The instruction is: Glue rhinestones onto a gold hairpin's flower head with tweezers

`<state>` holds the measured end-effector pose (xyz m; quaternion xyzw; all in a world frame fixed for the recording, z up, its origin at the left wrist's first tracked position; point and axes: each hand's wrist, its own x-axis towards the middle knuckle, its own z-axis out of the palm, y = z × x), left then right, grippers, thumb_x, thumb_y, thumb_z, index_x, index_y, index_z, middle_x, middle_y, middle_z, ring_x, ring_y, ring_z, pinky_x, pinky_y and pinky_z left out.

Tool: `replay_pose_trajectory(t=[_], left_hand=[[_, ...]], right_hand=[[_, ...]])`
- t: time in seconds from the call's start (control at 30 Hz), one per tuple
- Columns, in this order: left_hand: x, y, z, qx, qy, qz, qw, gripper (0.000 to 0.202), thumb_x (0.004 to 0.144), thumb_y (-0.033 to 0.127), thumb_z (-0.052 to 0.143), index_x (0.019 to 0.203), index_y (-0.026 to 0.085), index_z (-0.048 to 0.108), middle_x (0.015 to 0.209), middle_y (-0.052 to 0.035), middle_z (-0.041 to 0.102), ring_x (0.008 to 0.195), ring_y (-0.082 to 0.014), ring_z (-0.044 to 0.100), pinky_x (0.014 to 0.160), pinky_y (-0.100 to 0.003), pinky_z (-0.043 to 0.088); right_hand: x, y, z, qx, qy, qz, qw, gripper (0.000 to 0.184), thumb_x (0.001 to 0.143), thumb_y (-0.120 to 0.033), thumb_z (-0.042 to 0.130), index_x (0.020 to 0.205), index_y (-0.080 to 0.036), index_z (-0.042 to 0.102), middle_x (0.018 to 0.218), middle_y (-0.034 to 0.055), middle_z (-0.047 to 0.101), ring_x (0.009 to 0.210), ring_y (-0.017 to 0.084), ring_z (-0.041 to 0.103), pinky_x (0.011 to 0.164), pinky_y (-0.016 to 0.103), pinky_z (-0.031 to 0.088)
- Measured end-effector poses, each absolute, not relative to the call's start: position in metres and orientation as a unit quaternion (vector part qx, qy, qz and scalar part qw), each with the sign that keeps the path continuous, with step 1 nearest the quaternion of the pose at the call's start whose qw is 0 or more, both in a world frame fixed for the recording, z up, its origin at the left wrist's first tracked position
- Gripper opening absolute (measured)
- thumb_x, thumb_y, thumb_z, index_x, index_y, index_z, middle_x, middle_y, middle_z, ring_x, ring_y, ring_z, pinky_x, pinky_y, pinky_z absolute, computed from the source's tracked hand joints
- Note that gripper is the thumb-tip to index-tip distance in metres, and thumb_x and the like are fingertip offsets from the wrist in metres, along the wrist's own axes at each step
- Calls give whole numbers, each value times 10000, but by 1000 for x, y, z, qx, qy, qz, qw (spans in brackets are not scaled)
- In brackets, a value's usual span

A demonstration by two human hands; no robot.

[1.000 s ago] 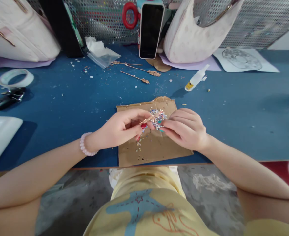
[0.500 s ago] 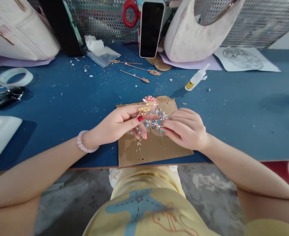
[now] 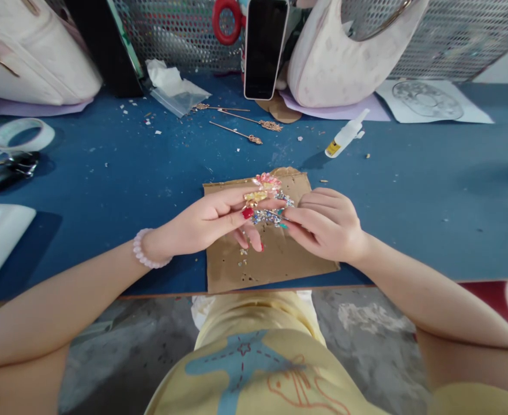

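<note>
A blue bench point(image 3: 150, 167) carries a brown cardboard sheet point(image 3: 288, 256) at its near edge. Above the sheet, the left hand point(image 3: 206, 225) keeps its grip closed, thumb against fingers, on a pink-and-yellow beaded ornament point(image 3: 258, 196). On the right, the right hand point(image 3: 329, 225) brings its fingertips close together beside glittery bits point(image 3: 264, 217); whether that grip holds something slim, I cannot tell.

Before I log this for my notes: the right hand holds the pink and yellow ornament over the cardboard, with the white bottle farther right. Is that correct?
The hand is wrong: the head view shows the left hand holding the pink and yellow ornament over the cardboard, with the white bottle farther right.
</note>
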<state>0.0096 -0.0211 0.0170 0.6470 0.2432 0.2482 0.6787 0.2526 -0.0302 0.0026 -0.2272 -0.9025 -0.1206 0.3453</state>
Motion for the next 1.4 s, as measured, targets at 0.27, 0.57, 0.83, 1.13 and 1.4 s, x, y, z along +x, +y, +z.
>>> replay_pose_trajectory(t=[0.27, 0.57, 0.83, 1.13, 1.4], left_hand=[[11, -21, 16, 641, 222, 253, 690, 424, 995, 247, 485, 1418, 217, 497, 843, -68, 723, 768, -144, 719, 687, -217, 600], [10, -22, 13, 645, 220, 249, 688, 417, 1005, 183, 467, 1419, 226, 488, 871, -29, 728, 770, -91, 714, 707, -153, 587], [9, -23, 13, 669, 233, 241, 663, 420, 1008, 159, 445, 1427, 177, 474, 849, -43, 736, 770, -95, 712, 718, -159, 592], [10, -22, 15, 682, 223, 249, 650, 415, 998, 129, 447, 1401, 202, 513, 855, -37, 734, 767, -91, 707, 716, -150, 585], [7, -22, 10, 684, 243, 237, 646, 465, 1004, 167, 455, 1466, 206, 420, 863, -39, 738, 778, -104, 712, 733, -179, 589]], right_hand=[[252, -31, 4, -239, -887, -122, 375, 50, 899, -185, 577, 857, -178, 603, 586, -13, 596, 533, 119, 542, 519, 276, 395], [253, -31, 9, -222, -870, -173, 404, 94, 859, -176, 664, 948, -204, 658, 551, -46, 592, 511, 105, 537, 504, 261, 381], [251, -32, 9, -215, -869, -174, 411, 69, 865, -162, 657, 930, -180, 670, 519, -50, 559, 503, 104, 511, 499, 266, 376], [251, -31, 9, -218, -871, -181, 402, 52, 875, -165, 641, 917, -179, 668, 512, -47, 560, 501, 103, 509, 501, 266, 372], [251, -32, 8, -229, -869, -190, 395, 57, 891, -190, 621, 884, -194, 677, 500, -48, 544, 490, 102, 505, 492, 266, 363]])
